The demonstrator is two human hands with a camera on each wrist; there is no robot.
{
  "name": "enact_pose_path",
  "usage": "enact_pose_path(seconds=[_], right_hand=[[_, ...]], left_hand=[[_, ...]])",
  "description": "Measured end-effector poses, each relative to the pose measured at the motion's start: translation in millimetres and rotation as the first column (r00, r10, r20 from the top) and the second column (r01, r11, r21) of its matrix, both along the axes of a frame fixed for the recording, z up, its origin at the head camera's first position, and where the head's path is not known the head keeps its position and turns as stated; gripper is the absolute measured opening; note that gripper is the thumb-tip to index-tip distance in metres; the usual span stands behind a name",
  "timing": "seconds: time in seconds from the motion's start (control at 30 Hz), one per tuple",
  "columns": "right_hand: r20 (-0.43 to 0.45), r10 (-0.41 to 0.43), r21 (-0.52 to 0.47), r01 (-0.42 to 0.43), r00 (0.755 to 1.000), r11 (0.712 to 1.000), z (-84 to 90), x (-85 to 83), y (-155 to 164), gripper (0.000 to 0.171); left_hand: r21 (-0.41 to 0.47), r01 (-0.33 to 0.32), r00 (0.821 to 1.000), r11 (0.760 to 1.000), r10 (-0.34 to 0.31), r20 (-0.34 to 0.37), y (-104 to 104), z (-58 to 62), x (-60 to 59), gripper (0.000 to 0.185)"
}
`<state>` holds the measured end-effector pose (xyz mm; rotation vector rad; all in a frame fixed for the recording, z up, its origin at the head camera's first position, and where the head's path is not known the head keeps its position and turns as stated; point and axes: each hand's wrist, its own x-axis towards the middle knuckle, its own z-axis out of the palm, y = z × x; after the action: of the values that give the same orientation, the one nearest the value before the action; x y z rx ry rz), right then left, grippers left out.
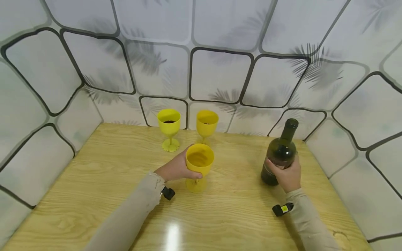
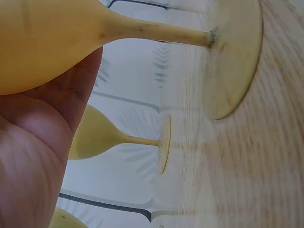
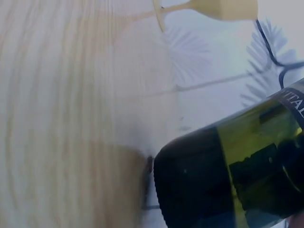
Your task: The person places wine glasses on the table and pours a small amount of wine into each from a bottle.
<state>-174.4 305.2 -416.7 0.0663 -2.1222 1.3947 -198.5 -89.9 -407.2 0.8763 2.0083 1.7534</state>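
Observation:
My left hand (image 1: 176,168) grips the bowl of a yellow plastic goblet (image 1: 199,167), fingers behind it and thumb across its front. In the left wrist view the goblet's stem (image 2: 161,32) and round foot (image 2: 237,61) show beside the palm. No dark liquid is visible inside this goblet. My right hand (image 1: 289,177) holds a dark green wine bottle (image 1: 279,153) round its body, with the neck pointing up and leaning slightly right. The bottle's base (image 3: 190,185) appears close to the tabletop; I cannot tell whether they touch.
Behind the held goblet stand two more goblets: a greenish-yellow goblet (image 1: 169,127) with dark liquid and a yellow goblet (image 1: 206,124) with something dark inside. The wooden table (image 1: 103,195) meets patterned walls (image 1: 220,76) at the back and sides.

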Motion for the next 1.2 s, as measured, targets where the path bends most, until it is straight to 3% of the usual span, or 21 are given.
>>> enact_pose_path(seconds=[0.2, 0.4, 0.53, 0.73, 0.97, 1.1, 1.2], right_hand=[[-0.038, 0.006, 0.245, 0.003, 0.999, 0.969, 13.1, 3.2, -11.1, 0.082], [-0.069, 0.064, 0.458, -0.026, 0.996, 0.889, 30.6, 4.9, -21.8, 0.089], [-0.060, 0.105, 0.546, -0.056, 0.993, 0.836, 42.7, 5.4, -26.0, 0.088], [-0.072, 0.147, 0.696, -0.056, 0.987, 0.716, 55.7, 5.8, -26.0, 0.086], [-0.105, 0.241, 0.851, -0.039, 0.965, 0.525, 72.6, 3.1, -22.1, 0.088], [-0.130, 0.278, 0.887, -0.014, 0.952, 0.462, 82.6, 1.1, -23.0, 0.091], [-0.134, 0.289, 0.903, -0.003, 0.948, 0.431, 89.2, -0.2, -23.8, 0.090]], left_hand=[[-0.001, -0.001, 1.000, 1.000, 0.001, 0.009, 1.0, -0.3, 0.5, 0.085], [-0.011, -0.007, 1.000, 1.000, 0.007, 0.011, 1.7, 1.0, 0.4, 0.087], [0.012, 0.008, 1.000, 1.000, -0.008, 0.019, 1.2, 1.4, 0.5, 0.086], [0.016, 0.009, 1.000, 1.000, -0.009, 0.016, 0.6, 0.0, 0.0, 0.085], [0.003, 0.011, 1.000, 1.000, -0.011, 0.023, 1.1, -1.0, 0.0, 0.086], [0.009, 0.014, 1.000, 1.000, -0.014, 0.026, 0.8, -0.4, 0.3, 0.087], [0.005, 0.017, 1.000, 1.000, -0.017, 0.022, 0.4, 0.4, -0.1, 0.088]])
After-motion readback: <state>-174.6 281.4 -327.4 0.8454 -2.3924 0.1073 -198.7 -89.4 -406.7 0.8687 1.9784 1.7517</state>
